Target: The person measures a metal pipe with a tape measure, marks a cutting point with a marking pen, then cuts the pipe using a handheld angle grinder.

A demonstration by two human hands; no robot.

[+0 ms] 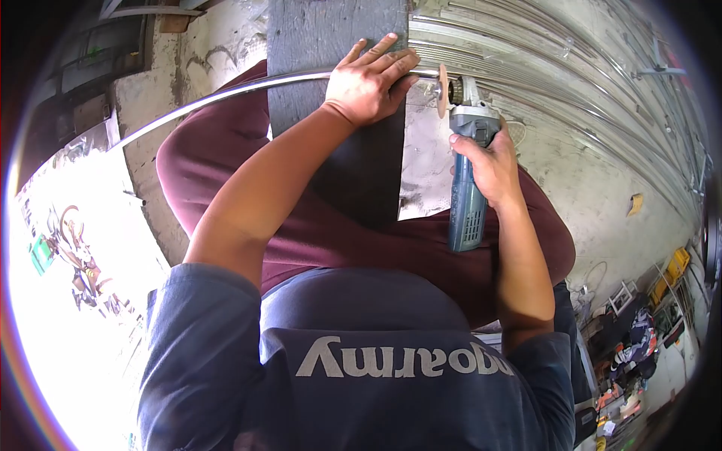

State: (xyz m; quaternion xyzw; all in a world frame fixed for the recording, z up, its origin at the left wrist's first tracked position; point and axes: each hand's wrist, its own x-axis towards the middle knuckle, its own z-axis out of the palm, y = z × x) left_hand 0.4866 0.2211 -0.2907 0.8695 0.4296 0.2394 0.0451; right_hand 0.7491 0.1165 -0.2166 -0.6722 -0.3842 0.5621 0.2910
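Observation:
My left hand (368, 84) bears down on a long shiny metal tube (218, 96), its fingers and thumb straddling the tube and holding it against a dark wooden board (338, 26). The fingers reach over to the board's far side. My right hand (490, 161) is wrapped around the blue-grey body of an angle grinder (467, 214), which stands upright in this view with its head away from me. Its thin reddish-brown disc (442, 92) is edge-on, right at the right end of the tube. The palm hides part of the tube.
Many long metal tubes (526, 46) lie on the concrete floor at the right. My legs in maroon trousers (218, 154) are on both sides of the board. Tools and clutter (632, 338) are at the lower right; a bright doorway opens at the left.

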